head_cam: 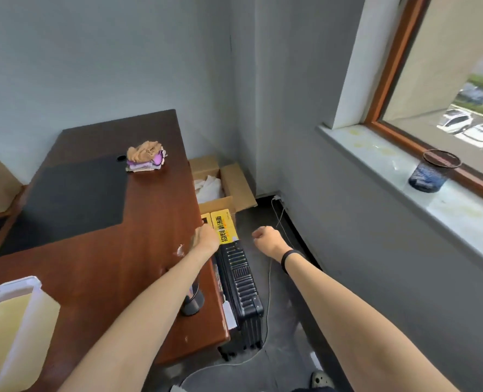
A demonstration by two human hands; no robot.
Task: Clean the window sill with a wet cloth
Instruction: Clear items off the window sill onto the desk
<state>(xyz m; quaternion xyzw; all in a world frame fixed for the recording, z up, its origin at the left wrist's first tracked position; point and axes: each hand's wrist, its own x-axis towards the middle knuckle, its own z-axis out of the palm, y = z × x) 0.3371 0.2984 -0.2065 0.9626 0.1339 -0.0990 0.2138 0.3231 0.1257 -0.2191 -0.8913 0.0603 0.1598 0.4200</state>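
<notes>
The pale window sill [376, 157] runs along the right wall under a wood-framed window and carries yellowish stains. A pile of folded cloths [145, 157], tan on top and purple below, lies on the brown desk [99, 267] at the far side. My left hand [206, 239] hangs with curled fingers over the desk's right edge and holds nothing I can see. My right hand [265, 239] is a fist over the floor, empty, with a black band on its wrist. Both hands are far from the cloths and the sill.
A dark mesh cup [434, 172] stands on the sill. A white bin with yellowish liquid [14, 321] sits at the desk's near left. Between desk and wall are an open cardboard box [223, 179], a yellow carton [225, 229], a black suitcase [241, 292] and a white cable [269, 292].
</notes>
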